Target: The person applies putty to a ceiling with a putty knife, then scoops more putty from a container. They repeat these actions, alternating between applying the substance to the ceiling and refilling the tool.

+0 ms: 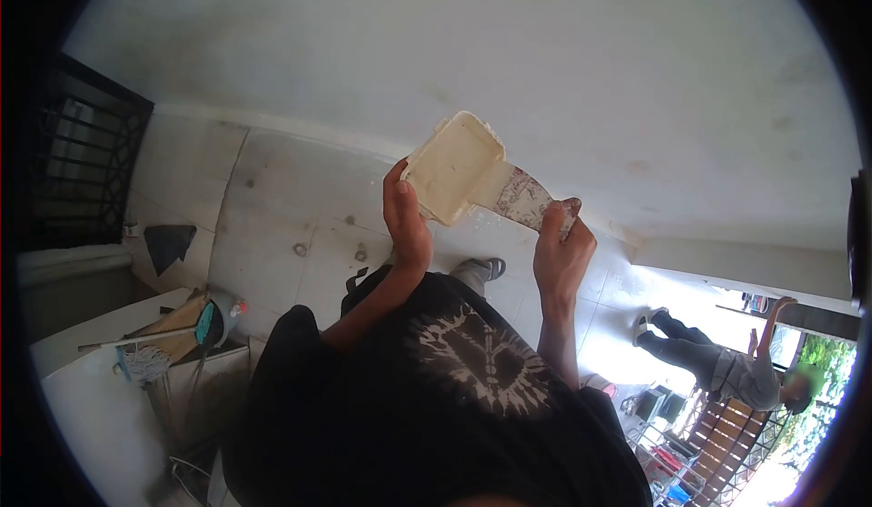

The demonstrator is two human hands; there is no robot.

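Observation:
My left hand (409,225) grips the side of a shallow rectangular tub (451,169), its inside coated with cream-coloured paste. The tub is tilted so that its opening faces me. In my right hand (562,251) is a putty knife (524,200), its wide blade spotted with dried paste. The blade's far end overlaps the tub's right edge and carries pale paste. Fingers and thumb close around the knife near its handle, which is mostly covered by the hand.
A pale wall (581,62) rises in front of me above a tiled floor (272,225). To the left are a dark metal grille (86,153) and a bucket (218,319) with tools beside it. Another person (718,362) stands at the right near a wooden bench (727,439).

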